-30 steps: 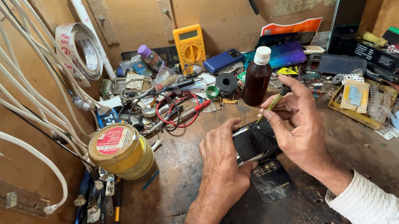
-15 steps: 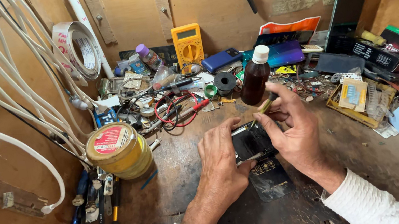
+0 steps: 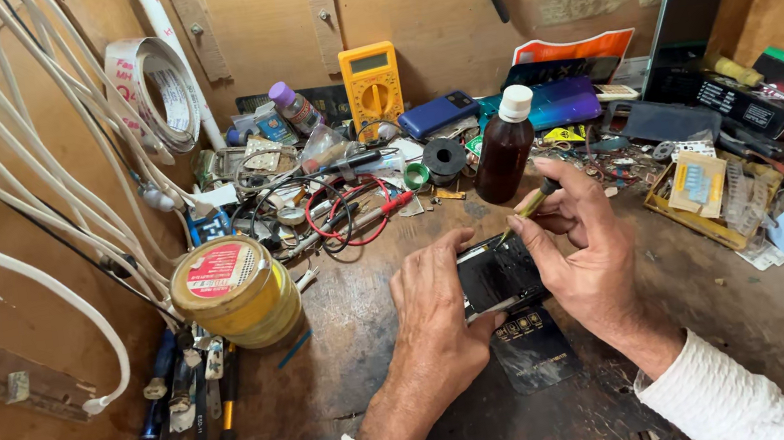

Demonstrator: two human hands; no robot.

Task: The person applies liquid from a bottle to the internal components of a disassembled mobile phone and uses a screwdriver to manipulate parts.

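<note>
Head view: brown bottle [image 3: 504, 149] just beyond both hands (clutter behind).

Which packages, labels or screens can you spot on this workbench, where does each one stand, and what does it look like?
Round tin: left of the left hand, yellow, red and white lid label.
Multimeter: against the back wall, yellow, small grey screen.
Brown bottle: behind the right hand, white cap.
Dark phone: leaning at back right, blank black screen.
Tape roll: hanging upper left, white with printing.
</note>
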